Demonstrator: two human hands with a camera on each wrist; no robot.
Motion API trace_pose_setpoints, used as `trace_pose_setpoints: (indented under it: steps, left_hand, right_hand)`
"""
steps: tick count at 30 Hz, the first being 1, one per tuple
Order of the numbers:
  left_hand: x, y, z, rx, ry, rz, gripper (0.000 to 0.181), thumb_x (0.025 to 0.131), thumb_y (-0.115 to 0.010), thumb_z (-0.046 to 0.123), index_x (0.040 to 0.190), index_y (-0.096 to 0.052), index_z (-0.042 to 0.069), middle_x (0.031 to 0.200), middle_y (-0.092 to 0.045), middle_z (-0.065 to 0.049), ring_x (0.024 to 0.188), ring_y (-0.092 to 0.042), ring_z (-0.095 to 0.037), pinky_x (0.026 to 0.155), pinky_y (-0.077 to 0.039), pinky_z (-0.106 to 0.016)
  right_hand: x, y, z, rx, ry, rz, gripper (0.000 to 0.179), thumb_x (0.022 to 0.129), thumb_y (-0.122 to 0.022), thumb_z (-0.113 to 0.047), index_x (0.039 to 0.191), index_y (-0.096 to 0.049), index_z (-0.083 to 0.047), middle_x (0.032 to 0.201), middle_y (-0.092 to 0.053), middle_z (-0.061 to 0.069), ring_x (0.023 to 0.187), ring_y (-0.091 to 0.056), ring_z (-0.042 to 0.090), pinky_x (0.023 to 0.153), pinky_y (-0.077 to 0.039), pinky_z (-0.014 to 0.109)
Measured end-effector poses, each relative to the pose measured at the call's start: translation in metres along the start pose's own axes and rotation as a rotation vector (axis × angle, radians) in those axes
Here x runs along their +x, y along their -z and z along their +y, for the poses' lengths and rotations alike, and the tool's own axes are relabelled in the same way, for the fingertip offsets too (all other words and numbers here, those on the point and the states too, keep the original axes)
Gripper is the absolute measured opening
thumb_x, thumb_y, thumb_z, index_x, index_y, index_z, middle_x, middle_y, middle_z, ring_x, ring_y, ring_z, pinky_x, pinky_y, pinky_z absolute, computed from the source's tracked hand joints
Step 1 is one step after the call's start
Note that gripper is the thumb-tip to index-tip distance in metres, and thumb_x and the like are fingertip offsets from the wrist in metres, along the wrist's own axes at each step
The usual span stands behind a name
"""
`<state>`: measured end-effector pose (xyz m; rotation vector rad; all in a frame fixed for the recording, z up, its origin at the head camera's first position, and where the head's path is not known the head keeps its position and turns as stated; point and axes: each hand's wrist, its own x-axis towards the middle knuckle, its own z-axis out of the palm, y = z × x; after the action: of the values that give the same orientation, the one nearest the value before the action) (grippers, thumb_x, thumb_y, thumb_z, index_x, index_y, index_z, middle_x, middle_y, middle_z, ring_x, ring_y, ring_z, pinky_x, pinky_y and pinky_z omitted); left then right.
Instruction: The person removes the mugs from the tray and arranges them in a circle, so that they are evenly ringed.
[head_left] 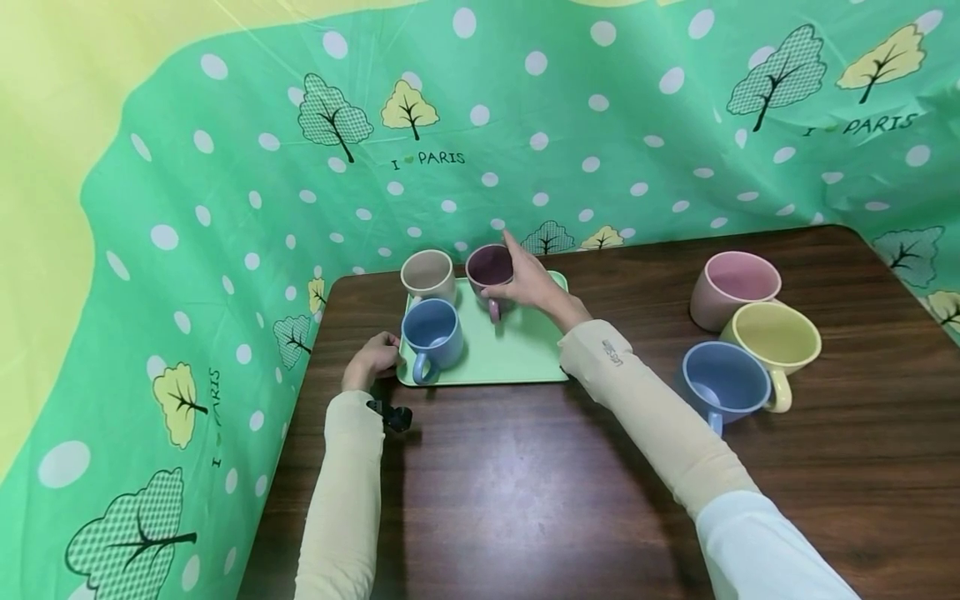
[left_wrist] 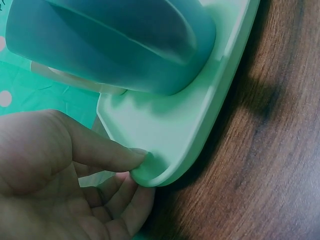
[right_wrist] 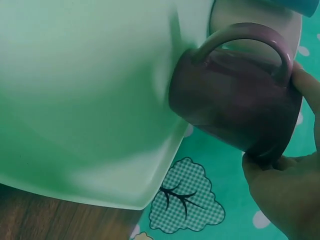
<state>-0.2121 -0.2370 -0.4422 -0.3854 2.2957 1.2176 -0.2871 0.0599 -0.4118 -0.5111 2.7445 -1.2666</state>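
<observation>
A light green tray [head_left: 510,354] lies toward the back of the table. My left hand [head_left: 372,360] pinches its near left corner, thumb over the rim and fingers below, as the left wrist view shows. On the tray a blue mug [head_left: 438,333] stands nearest that hand, handle toward me, with a greyish-beige mug [head_left: 429,271] behind it. At the tray's back edge, my right hand [head_left: 534,285] holds a dark purple mug [right_wrist: 225,97] by its rim, thumb and fingers spread across the mouth. The purple mug's handle faces me, and its base is at the tray in the right wrist view.
At the right of the table stand a pink mug [head_left: 716,304], a yellow mug [head_left: 780,337] and a second blue mug [head_left: 723,379], close together. A green patterned cloth [head_left: 525,150] hangs behind and along the left side of the dark wooden table [head_left: 510,500].
</observation>
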Motion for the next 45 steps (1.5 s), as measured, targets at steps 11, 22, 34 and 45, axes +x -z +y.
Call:
trace_pose_setpoints:
  steps: [11,22,34,45]
  left_hand:
    - [-0.003,-0.002,0.001,-0.006,0.009,0.019,0.027,0.087,-0.043,-0.001,0.114,-0.044,0.001,0.105,-0.044,-0.011,0.090,-0.048,-0.022,0.079,-0.045,-0.032]
    - [-0.004,-0.002,0.001,-0.002,0.010,0.022,0.026,0.088,-0.045,0.000,0.114,-0.044,0.001,0.108,-0.045,-0.012,0.093,-0.049,-0.022,0.081,-0.047,-0.032]
    - [-0.003,-0.003,0.000,-0.010,0.013,0.022,0.026,0.088,-0.045,0.000,0.114,-0.044,0.001,0.108,-0.045,-0.012,0.092,-0.050,-0.022,0.081,-0.047,-0.032]
    - [-0.003,-0.004,0.000,-0.023,0.017,0.019,0.026,0.088,-0.044,-0.001,0.113,-0.043,0.001,0.107,-0.044,-0.012,0.091,-0.049,-0.022,0.083,-0.047,-0.034]
  right_hand:
    - [-0.020,0.000,-0.003,-0.046,-0.002,0.073,0.113,0.068,-0.084,-0.039,0.152,-0.015,-0.005,0.150,-0.034,0.019,0.139,-0.030,0.035,0.111,-0.030,0.049]
    - [-0.047,0.001,-0.004,-0.014,-0.059,0.103,0.113,0.067,-0.084,-0.041,0.152,-0.018,-0.007,0.151,-0.032,0.017,0.138,-0.030,0.035,0.106,-0.034,0.053]
    - [-0.071,0.017,-0.014,0.013,-0.109,0.172,0.107,0.065,-0.084,-0.040,0.149,-0.026,-0.009,0.146,-0.039,0.012,0.134,-0.035,0.032,0.104,-0.036,0.053]
    - [-0.095,0.032,-0.014,-0.025,-0.129,0.231,0.105,0.064,-0.085,-0.041,0.148,-0.029,-0.009,0.148,-0.038,0.012,0.135,-0.033,0.032,0.102,-0.036,0.055]
